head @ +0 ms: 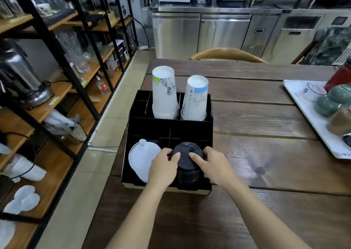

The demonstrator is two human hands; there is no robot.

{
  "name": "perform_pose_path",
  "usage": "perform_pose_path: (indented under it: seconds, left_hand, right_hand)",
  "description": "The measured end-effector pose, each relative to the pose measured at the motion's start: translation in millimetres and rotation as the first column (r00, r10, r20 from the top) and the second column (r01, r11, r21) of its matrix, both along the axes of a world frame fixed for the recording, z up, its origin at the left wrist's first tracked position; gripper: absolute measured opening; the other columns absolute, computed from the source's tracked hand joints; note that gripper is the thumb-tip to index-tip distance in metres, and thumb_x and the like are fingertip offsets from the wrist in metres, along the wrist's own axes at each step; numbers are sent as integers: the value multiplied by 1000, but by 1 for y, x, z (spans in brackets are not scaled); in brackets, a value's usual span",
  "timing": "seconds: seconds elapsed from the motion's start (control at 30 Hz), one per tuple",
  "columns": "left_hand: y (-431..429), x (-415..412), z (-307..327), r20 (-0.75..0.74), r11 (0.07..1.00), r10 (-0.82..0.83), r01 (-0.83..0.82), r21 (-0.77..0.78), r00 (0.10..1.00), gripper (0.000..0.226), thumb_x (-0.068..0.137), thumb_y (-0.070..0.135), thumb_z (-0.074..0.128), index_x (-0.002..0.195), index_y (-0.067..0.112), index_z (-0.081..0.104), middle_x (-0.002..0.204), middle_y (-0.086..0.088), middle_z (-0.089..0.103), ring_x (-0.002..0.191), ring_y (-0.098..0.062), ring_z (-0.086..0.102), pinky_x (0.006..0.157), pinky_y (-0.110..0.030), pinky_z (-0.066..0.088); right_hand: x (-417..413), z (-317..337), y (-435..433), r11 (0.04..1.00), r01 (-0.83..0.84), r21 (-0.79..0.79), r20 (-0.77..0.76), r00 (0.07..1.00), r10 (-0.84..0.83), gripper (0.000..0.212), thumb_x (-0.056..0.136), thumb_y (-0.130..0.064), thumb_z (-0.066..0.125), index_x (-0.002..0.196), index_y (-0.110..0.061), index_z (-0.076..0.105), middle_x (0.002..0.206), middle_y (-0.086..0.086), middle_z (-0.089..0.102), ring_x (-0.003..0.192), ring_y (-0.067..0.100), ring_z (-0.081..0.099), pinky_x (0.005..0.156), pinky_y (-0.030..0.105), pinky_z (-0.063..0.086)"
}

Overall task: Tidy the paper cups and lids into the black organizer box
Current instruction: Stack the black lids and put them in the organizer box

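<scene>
Head view: the task looks nearly done, with the black box (171, 127) on the table (266, 115) holding two inverted cup stacks (164, 95) in its two rear compartments, one white lid stack (141, 159) front left, and one black lid stack (187, 163) front right. Left hand (164, 165) and right hand (212, 165) clasp the black stack between curled fingers, seating it; no loose cups or lids show on the table.

Two cup stacks (164, 95) — two lid stacks (187, 161)

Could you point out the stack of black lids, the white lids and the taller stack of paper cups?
black lids (187, 152), head view, top lid's face.
white lids (142, 157), head view, front lid's face.
taller cup stack (164, 95), head view, printed side wall.
</scene>
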State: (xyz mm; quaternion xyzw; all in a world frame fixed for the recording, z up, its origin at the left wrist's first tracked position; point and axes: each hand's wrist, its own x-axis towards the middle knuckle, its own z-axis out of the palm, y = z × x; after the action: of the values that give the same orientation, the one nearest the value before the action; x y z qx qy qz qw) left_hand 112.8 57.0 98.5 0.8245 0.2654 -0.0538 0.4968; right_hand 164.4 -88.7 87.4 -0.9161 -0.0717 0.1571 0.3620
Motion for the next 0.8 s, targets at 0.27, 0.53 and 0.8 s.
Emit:
perform_pose_path:
  seconds: [0.27, 0.53, 0.8]
  left_hand:
    - [3, -2, 5, -15, 991, -46, 48, 123, 999, 48, 95, 38, 47, 137, 17, 42, 135, -7, 55, 115, -23, 57, 86, -29, 44]
    - [9, 24, 39, 322, 983, -83, 26, 180, 943, 38, 93, 28, 53, 128, 15, 51, 131, -1, 56, 118, -14, 52, 90, -22, 37]
    - [3, 88, 66, 441, 953, -300, 284, 103, 846, 82, 88, 26, 61, 151, 25, 8, 157, 6, 22, 131, 7, 17, 104, -17, 16]
  right_hand:
    - [2, -2, -4, 997, 16, -71, 30, 999, -13, 56, 80, -68, 48, 93, -14, 56, 84, 4, 68, 76, 27, 66, 67, 38, 55]
    - [34, 32, -12, 983, 126, 133, 220, 963, -154, 29, 88, -36, 59, 107, -14, 63, 82, -5, 62, 86, 21, 61, 77, 34, 49]
    - [95, 63, -4, 957, 5, 289, 150, 987, -51, 88, 75, -15, 73, 146, -23, 22, 127, -2, 49, 118, 13, 49, 92, 20, 37]
